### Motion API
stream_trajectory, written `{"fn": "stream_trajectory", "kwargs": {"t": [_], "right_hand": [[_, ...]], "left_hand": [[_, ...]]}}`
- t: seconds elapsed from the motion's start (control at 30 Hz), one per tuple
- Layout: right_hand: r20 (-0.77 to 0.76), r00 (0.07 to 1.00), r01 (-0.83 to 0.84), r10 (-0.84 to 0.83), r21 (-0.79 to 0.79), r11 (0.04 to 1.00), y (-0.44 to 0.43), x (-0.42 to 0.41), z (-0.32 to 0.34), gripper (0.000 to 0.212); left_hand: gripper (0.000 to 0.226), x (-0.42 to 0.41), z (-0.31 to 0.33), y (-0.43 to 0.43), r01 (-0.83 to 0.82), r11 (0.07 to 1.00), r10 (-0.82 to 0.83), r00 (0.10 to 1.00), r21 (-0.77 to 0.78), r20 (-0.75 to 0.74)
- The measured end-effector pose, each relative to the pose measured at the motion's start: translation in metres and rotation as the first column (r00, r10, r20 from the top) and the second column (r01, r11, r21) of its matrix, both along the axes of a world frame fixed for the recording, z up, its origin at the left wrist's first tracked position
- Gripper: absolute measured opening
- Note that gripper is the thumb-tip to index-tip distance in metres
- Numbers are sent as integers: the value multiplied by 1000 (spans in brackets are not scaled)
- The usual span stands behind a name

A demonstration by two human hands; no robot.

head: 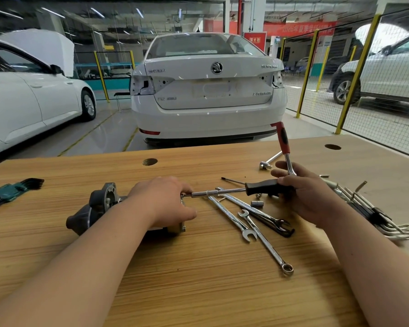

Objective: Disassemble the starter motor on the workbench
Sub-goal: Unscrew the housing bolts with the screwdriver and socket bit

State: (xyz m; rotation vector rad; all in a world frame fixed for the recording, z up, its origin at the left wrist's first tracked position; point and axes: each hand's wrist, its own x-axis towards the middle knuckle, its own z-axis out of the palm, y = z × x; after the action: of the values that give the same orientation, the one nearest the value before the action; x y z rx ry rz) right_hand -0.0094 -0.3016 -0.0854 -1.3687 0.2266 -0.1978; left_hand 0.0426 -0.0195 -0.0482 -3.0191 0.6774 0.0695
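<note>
The starter motor (97,206) lies on its side on the wooden workbench (198,267), grey nose housing to the left. My left hand (165,201) grips its right end and hides most of the body. A socket driver (222,191) with a black handle runs level from the motor's end to my right hand (305,197), which grips the handle. The same hand also holds a red-and-black ratchet (283,142) that stands upward between its fingers.
Several combination wrenches (250,220) lie crossed just right of the motor. A loose socket (256,203), a screwdriver (233,181) and an extension bar (270,159) lie near them. Hex key sets sit at far left (12,190) and far right (376,213). Parked cars stand beyond the bench.
</note>
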Motion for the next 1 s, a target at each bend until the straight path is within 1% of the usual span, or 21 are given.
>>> {"fn": "stream_trajectory", "kwargs": {"t": [0.1, 0.17, 0.23, 0.3, 0.33, 0.37, 0.43, 0.53, 0.67, 0.8, 0.87, 1.0], "right_hand": [[-5, 1000, 5, -6, -103, 995, 0, -1, -1, 34], [-14, 999, 48, -52, -194, 980, 2, -1, -1, 24], [-31, 994, 95, -107, -268, 959, 4, 1, -3, 12], [-44, 988, 126, -146, -305, 944, 4, 4, -5, 12], [-44, 987, 135, -155, -303, 944, 4, 6, -6, 12], [-39, 988, 135, -152, -283, 949, 4, 6, -6, 11], [-16, 992, 118, -124, -220, 968, 3, 4, -7, 10], [9, 997, 75, -75, -184, 980, 2, 0, -6, 13], [27, 1000, 13, -12, -45, 999, -2, 2, -6, 26], [45, 999, 4, 0, -94, 996, -2, 0, -6, 34], [49, 999, 14, -7, -134, 991, -1, -1, -4, 33], [11, 997, 82, -81, -239, 968, 2, 0, -2, 11]], "left_hand": [[57, 5, 4, -7, -27, 999, 28, 999, 38, -40], [54, 7, 2, -9, -38, 999, 38, 999, 21, -16], [55, 6, -4, -8, -8, 1000, 7, 998, 7, 68], [60, 4, -11, -3, 70, 996, -77, 980, 46, 182], [63, 3, -14, -2, 95, 994, -105, 971, 59, 215], [65, 2, -15, -1, 103, 993, -113, 970, 55, 216], [66, 1, -15, 0, 88, 996, -89, 984, 9, 152], [64, 2, -13, 0, 59, 997, -55, 996, -48, 76], [54, 4, -14, 2, 22, 996, -16, 998, -88, 63], [54, 2, -12, 0, 5, 997, 0, 998, -80, 62], [54, 2, -11, -1, 8, 997, -5, 999, -75, 42], [49, -1, -11, -1, -2, 995, 6, 999, -98, 40]]}}
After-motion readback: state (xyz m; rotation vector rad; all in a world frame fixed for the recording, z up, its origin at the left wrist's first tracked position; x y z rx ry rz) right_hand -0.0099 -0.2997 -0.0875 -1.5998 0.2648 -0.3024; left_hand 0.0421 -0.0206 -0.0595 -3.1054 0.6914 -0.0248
